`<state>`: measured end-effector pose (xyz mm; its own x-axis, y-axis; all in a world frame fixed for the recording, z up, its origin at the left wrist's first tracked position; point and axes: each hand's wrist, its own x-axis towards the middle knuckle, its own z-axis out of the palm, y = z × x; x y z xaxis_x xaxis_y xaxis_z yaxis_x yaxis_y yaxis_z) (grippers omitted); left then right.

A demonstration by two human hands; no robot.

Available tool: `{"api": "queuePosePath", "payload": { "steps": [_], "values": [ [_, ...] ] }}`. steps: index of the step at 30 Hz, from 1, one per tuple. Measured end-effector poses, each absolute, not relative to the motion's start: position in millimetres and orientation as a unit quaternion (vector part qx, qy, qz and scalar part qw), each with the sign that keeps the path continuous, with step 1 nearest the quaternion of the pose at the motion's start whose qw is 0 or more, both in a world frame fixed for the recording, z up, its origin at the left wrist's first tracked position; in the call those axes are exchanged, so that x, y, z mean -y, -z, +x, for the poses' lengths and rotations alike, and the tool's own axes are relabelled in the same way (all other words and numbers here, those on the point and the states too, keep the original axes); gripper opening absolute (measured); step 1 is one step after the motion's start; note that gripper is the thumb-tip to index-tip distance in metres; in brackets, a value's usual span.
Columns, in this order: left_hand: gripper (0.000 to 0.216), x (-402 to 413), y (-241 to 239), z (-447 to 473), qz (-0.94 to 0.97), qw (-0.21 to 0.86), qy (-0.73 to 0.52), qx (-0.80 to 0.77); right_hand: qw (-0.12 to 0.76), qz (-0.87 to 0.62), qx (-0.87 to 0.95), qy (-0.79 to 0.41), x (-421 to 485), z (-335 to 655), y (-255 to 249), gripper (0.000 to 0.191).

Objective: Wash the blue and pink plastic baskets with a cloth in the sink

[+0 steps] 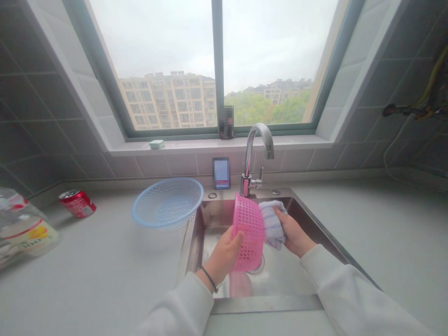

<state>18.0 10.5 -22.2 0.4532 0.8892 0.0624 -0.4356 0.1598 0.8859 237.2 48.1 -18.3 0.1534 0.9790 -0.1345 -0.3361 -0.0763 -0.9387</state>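
Observation:
A pink plastic basket with a holed wall is tipped on its side above the steel sink. My left hand grips its rim, thumb on the outer wall. In my right hand is a white-and-lilac striped cloth, bunched up and held against the basket's base. The fingers of my right hand are partly hidden behind the cloth. A chrome faucet rises just behind the basket, and no water shows from its spout.
On the left counter sit a light blue colander, a red can lying on its side and a clear plastic bottle. A phone leans on the wall behind the sink. A pale green soap-like block rests on the windowsill.

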Motion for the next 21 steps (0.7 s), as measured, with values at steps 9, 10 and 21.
{"api": "queuePosePath", "payload": {
  "steps": [9,10,21],
  "values": [
    [0.07,-14,27,14,0.628,0.571,-0.443,-0.291,0.499,-0.503,0.65,-0.276,-3,211,-21,0.036],
    [0.073,-14,28,13,0.658,0.541,-0.431,-0.298,0.467,-0.483,0.687,-0.277,0,207,-23,0.036],
    [0.073,-16,36,16,0.663,0.582,-0.369,-0.293,0.508,-0.6,0.572,-0.234,-34,247,-19,0.04]
  ]
}}
